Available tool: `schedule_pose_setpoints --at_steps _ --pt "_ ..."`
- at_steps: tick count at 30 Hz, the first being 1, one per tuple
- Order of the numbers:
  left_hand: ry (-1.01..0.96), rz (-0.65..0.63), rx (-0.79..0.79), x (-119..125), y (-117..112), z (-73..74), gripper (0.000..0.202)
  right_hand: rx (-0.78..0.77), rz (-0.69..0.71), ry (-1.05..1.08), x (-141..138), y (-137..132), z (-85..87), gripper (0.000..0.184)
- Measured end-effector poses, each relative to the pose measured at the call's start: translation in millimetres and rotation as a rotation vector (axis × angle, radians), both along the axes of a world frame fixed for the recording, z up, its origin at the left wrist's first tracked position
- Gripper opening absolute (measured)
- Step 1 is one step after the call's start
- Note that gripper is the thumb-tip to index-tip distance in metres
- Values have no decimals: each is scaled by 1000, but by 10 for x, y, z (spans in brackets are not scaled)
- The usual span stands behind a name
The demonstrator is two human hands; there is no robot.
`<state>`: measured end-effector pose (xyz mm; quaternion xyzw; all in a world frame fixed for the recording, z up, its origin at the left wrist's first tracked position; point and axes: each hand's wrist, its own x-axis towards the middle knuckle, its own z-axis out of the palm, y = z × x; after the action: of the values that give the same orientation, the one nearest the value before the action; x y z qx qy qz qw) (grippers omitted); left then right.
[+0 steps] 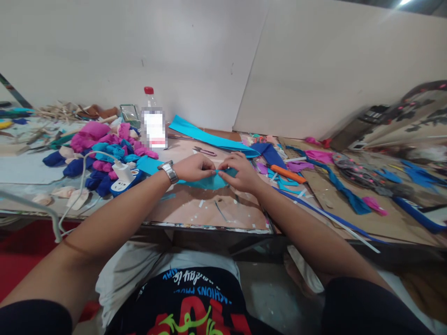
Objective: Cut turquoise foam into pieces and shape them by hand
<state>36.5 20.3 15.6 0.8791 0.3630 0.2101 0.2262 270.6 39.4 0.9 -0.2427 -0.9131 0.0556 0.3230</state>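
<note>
Both hands meet over the middle of the table, pinching a light blue strip of fabric [206, 182]. My left hand [197, 167], with a metal watch at its wrist, is closed on the strip's upper edge. My right hand [240, 172] grips the same edge just beside it, fingertips nearly touching the left ones. The strip hangs down to the tabletop, and its left end runs behind my left wrist. Behind my hands lie small thread snips [206, 151] and a longer folded blue fabric strip [209, 137].
To the left are a pile of pink and blue fabric pieces [101, 139], a power strip [122, 185] with a plugged-in charger and cable, and a bottle [149, 97]. An orange-handled cutter [288, 174] lies right among scraps. Cardboard [321, 186] covers the table further right.
</note>
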Motion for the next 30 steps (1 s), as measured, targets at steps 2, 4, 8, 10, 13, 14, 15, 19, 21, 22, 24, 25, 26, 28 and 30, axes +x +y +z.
schedule_pose_setpoints --at_steps 2,4,8,10,13,14,15,19,21,22,24,25,26,28,30 --pt "0 -7 -12 -3 8 -10 37 16 17 12 0 -6 -1 11" --pt "2 -10 -36 -2 8 -8 34 35 21 16 -1 -12 1 12" --pt "17 -6 -65 5 -1 10 29 63 4 1 -2 -26 25 13" --pt "18 -1 -63 10 -3 10 27 73 -3 -6 -2 -33 36 13" --pt "31 12 -57 19 -6 -5 28 93 -12 -5 -2 -37 40 13" --pt "37 14 -54 22 -7 -10 28 99 -14 -3 -2 -38 39 13" --pt "41 15 -49 25 -8 -14 29 105 -16 -6 -2 -39 39 13" --pt "44 10 -52 25 -4 -5 25 141 -17 -32 -4 -45 47 12" --pt "31 1 -65 19 2 10 24 177 -8 -19 -8 -50 52 12" --pt "21 -3 -68 15 6 16 24 195 -3 -9 -10 -53 54 12" --pt "3 -5 -72 9 14 23 24 220 0 10 -15 -58 54 11" --pt "-2 -5 -79 7 18 23 24 228 2 15 -17 -61 52 11" --pt "-5 -7 -89 5 22 20 24 233 5 16 -19 -64 51 10" --pt "-18 -9 -112 2 28 10 25 235 12 13 -21 -69 48 10" --pt "-34 -13 -122 1 33 1 26 237 13 8 -22 -74 49 10"
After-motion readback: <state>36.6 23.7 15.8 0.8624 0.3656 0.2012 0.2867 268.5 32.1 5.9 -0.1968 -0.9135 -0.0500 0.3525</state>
